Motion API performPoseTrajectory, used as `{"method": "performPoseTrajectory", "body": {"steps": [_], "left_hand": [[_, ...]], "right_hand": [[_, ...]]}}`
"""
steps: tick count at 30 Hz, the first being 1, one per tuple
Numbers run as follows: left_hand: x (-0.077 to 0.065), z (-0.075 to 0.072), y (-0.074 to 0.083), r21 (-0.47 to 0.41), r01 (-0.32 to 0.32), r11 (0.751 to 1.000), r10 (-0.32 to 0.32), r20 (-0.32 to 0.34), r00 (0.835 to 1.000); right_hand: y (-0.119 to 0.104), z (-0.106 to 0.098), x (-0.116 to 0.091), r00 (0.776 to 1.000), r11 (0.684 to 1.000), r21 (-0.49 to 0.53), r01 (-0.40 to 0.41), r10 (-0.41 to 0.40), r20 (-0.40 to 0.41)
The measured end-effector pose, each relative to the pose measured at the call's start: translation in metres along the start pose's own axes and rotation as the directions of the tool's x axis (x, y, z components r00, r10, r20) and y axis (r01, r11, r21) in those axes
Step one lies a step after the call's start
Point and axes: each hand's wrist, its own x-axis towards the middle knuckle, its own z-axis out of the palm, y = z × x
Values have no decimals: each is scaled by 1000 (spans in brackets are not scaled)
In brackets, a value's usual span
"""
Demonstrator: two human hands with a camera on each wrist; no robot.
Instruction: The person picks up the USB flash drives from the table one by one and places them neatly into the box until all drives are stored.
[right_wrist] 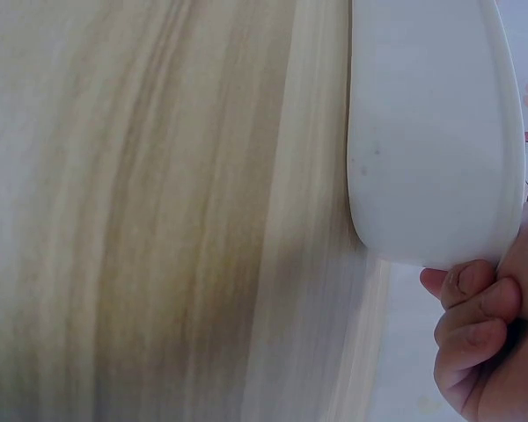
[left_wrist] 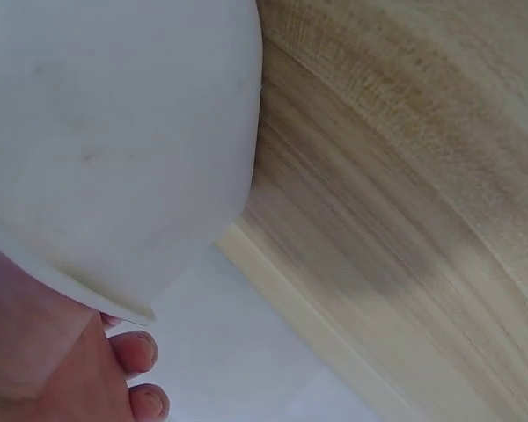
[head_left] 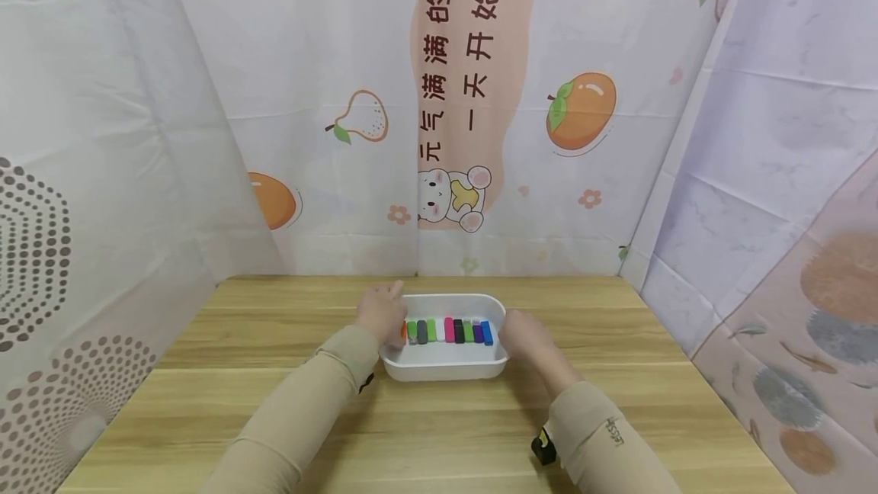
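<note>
A white plastic tray with rounded corners sits on the wooden table, a row of small coloured bars lined up inside. Among them are orange, green, grey, white, pink, black, purple and blue ones. My left hand grips the tray's left end, covering part of the rim and the row's left end. In the left wrist view, fingers curl at the rim's edge. At the opposite end my right hand holds the rim; its fingers are bent below the lip in the right wrist view.
The wood-grain table extends around the tray to a back edge. Behind it hangs a white curtain printed with fruit and characters, and more curtains hang at both sides. A black wrist device shows at the right cuff.
</note>
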Motion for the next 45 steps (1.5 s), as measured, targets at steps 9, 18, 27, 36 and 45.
{"method": "performPoseTrajectory", "body": {"steps": [9, 18, 27, 36, 45], "left_hand": [[-6, -4, 1, -6, -5, 1000, 5, 8, 1000], [-9, -4, -5, -243, -6, 970, 3, -12, 1000], [-17, -11, -18, -466, -10, 885, -30, -79, 996], [-41, -26, -32, -492, -46, 869, -20, -127, 992], [-69, -41, -43, -479, -109, 871, 11, -203, 979]], "right_hand": [[-1, -1, -2, 1000, 1000, 14, 8, -8, -2], [-1, 0, -3, 1000, 1000, 9, 5, -5, 5], [-1, -1, -4, 1000, 1000, 17, 13, -13, 6], [-1, -2, -6, 1000, 1000, 28, 10, -10, 12], [-1, -2, -5, 1000, 999, 46, -8, 8, 16]]}}
